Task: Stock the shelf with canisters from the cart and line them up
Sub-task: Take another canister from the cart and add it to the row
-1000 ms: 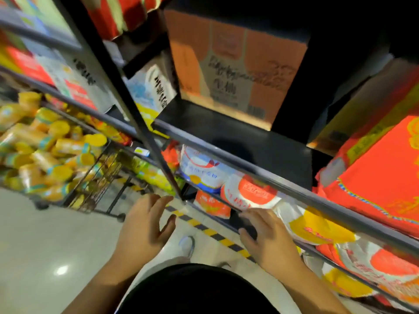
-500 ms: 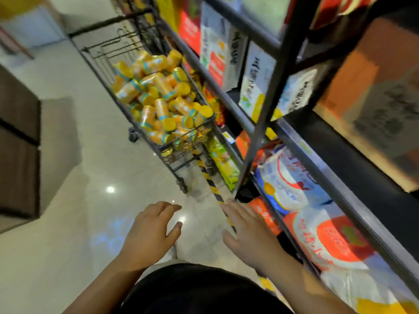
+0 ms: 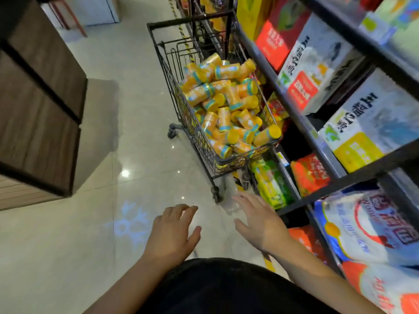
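A black wire cart [image 3: 181, 103] stands in the aisle ahead, heaped with several yellow canisters [image 3: 226, 109] that have teal bands and lie jumbled on their sides. The black metal shelf [image 3: 292, 114] runs along the right, close beside the cart. My left hand [image 3: 172, 234] hovers over the floor below the cart, palm down, fingers relaxed and empty. My right hand [image 3: 258, 218] reaches forward near the cart's front wheel [image 3: 216, 193], fingers spread, holding nothing.
The shelf holds white and yellow boxes [image 3: 362, 123] above and rice sacks [image 3: 371, 232] and green packs [image 3: 272, 184] lower down. A brown wooden counter [image 3: 38, 105] stands at the left. Glossy tiled floor [image 3: 127, 137] lies between them.
The view has swung left from the shelf to the cart, which now sits nearer the middle. Both hands stay empty and have drifted forward toward the cart.
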